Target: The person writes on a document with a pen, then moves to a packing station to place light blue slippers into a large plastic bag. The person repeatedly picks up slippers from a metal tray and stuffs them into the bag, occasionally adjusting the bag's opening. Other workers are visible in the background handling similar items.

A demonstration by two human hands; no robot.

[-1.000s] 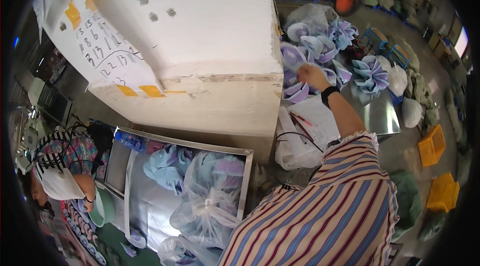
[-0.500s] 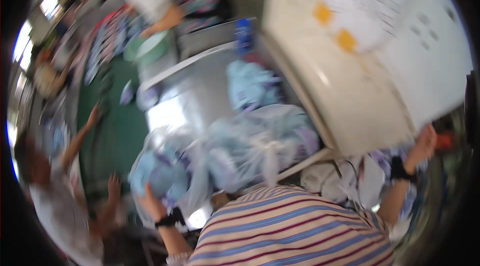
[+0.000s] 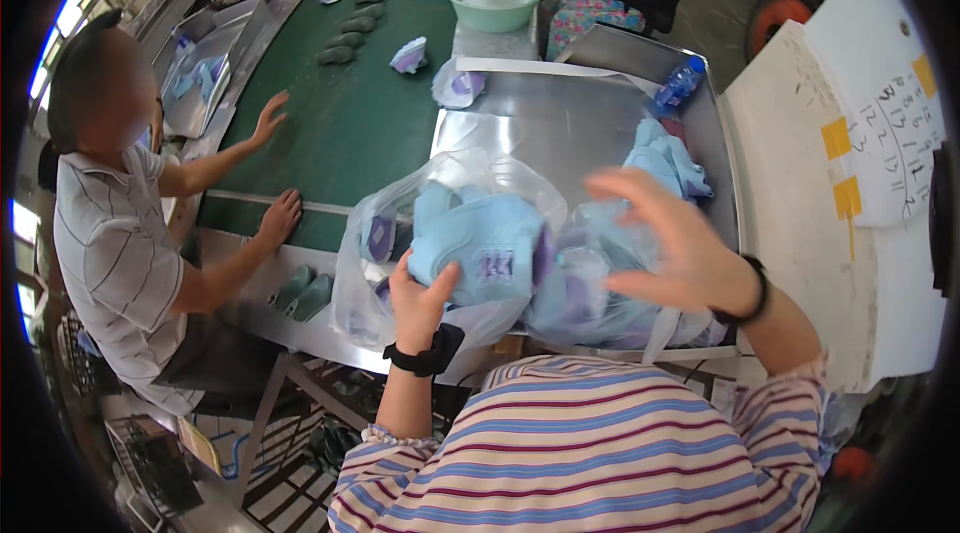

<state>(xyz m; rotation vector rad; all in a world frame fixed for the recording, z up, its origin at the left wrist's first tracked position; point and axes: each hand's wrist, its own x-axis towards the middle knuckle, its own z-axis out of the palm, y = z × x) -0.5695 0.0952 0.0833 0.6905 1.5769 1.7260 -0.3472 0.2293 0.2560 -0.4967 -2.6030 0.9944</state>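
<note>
A clear plastic bag [image 3: 455,233] of light-blue shoe uppers [image 3: 480,243] is gripped by the left hand [image 3: 420,298]; the right hand [image 3: 665,243] is held spread open, empty, above the steel table [image 3: 560,123].

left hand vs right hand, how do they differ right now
The left hand presses against the clear bag of light blue pieces, fingers on the plastic; the right hand is raised over another clear bag, fingers spread, gripping nothing. Both wear a black wristband.
</note>
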